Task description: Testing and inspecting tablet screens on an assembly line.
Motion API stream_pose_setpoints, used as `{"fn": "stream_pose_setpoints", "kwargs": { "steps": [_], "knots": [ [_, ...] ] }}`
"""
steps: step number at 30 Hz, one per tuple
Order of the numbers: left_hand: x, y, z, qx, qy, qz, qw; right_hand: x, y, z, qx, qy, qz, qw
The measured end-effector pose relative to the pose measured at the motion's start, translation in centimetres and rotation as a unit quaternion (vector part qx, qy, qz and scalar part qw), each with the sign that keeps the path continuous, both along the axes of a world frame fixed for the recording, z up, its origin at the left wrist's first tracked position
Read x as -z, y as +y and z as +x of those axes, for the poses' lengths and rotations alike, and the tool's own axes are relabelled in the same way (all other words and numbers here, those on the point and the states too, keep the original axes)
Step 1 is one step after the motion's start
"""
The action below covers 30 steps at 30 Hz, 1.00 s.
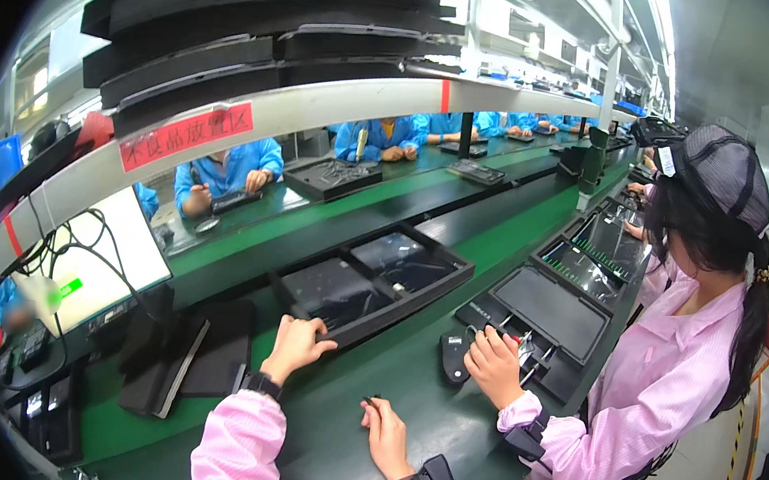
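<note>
My left hand (296, 348) is closed on the near left corner of a black tray (392, 314), with the fingers over its rim. Flat dark glossy panels (332, 288) lie in the tray's compartments. Lower and to the right, my right hand (389, 437) hovers just over the dark green bench (333, 438). Its thumb and forefinger are pinched together around a small dark piece, too small to name. Both my wrists carry black bands, and my sleeves are pink.
At right, a co-worker in pink works at a black fixture (552, 311), one hand (495, 365) near a black mouse-shaped device (454, 357). Black foam pieces (221, 345) and a lit monitor (108, 256) stand left. Black trays (276, 29) are stacked on the overhead shelf. People in blue sit opposite.
</note>
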<state>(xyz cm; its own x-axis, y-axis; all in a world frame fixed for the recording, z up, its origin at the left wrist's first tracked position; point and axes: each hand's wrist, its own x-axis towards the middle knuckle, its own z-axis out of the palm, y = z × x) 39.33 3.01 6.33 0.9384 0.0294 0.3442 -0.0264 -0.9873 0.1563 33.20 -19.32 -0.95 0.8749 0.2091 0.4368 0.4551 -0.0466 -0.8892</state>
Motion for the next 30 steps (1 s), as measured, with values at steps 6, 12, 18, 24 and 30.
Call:
{"fn": "stream_pose_setpoints", "kwargs": {
  "steps": [6, 12, 18, 24, 30],
  "knots": [
    [-2.6, 0.0, -5.0, 0.039, -0.029, 0.029, 0.998, -0.2, 0.0, 0.0, 0.035, -0.018, 0.01, 0.999],
    [-6.3, -2.0, -11.6, 0.025, -0.002, 0.062, 0.998, 0.0, 0.2, 0.1, 0.064, -0.052, -0.007, 0.997],
    [-4.3, -7.5, -15.8, 0.029, 0.046, 0.053, 0.997, 0.5, -0.4, 0.6, 0.118, -0.005, 0.056, 0.991],
    [-0.1, -7.4, -19.1, -0.02, 0.024, -0.034, 0.999, -0.3, 0.5, -0.2, 0.073, -0.004, 0.055, 0.996],
    [0.6, -2.7, -20.9, -0.228, -0.138, -0.373, 0.889, 0.5, 0.0, 0.5, 0.054, -0.001, 0.048, 0.997]
  ]
}}
